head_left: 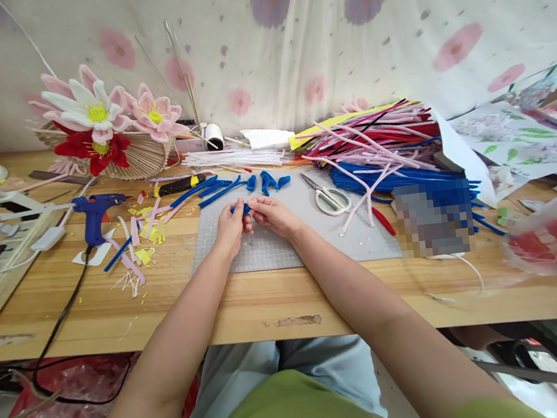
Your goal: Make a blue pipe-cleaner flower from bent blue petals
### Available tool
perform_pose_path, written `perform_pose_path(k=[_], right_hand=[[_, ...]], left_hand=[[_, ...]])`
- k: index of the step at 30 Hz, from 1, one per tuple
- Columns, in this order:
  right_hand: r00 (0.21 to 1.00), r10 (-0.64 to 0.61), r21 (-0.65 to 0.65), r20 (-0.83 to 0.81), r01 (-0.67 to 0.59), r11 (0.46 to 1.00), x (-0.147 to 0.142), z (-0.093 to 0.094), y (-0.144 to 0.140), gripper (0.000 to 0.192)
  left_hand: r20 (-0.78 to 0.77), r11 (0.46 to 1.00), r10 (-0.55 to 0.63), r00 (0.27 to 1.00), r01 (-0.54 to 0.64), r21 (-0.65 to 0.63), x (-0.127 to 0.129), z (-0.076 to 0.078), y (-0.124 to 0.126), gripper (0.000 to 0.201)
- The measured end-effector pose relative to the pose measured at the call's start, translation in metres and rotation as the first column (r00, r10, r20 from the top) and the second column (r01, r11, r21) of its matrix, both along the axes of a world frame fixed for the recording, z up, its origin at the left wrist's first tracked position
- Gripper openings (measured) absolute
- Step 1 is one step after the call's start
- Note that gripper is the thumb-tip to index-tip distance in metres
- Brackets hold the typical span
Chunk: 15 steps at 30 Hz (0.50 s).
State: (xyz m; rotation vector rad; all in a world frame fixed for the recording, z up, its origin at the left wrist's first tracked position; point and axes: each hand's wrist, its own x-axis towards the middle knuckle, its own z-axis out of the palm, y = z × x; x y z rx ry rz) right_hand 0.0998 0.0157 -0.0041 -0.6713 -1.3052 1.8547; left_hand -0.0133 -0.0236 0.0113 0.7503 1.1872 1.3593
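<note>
Both our forearms stretch over the long wooden workbench (pixel 118 301) onto the grey gridded cutting mat (pixel 263 247). Behind it sits a pile of blue fuzzy pipe cleaners (pixel 396 179). Our left hand (pixel 230 226) and right hand (pixel 271 213) pinch one short blue pipe-cleaner piece (pixel 244 208) together, just above the mat.

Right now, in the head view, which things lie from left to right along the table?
Blue glue gun → left hand → blue pipe cleaner piece → right hand → scissors → pile of blue pipe cleaners.
</note>
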Motion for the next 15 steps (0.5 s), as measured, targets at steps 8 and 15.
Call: perform_pose_path(k=[8,15], right_hand=[[0.994,-0.102,-0.048,0.051,0.104,0.993,0.016,0.002,0.014,0.042],[0.988,-0.077,0.101,0.136,0.063,0.993,0.009,0.002,0.006,0.039]], left_hand=[[-0.032,0.952,-0.281,0.959,0.274,-0.138,-0.018,0.005,-0.01,0.023],[-0.064,0.971,-0.227,0.972,0.221,-0.092,-0.013,-0.001,-0.01,0.031]])
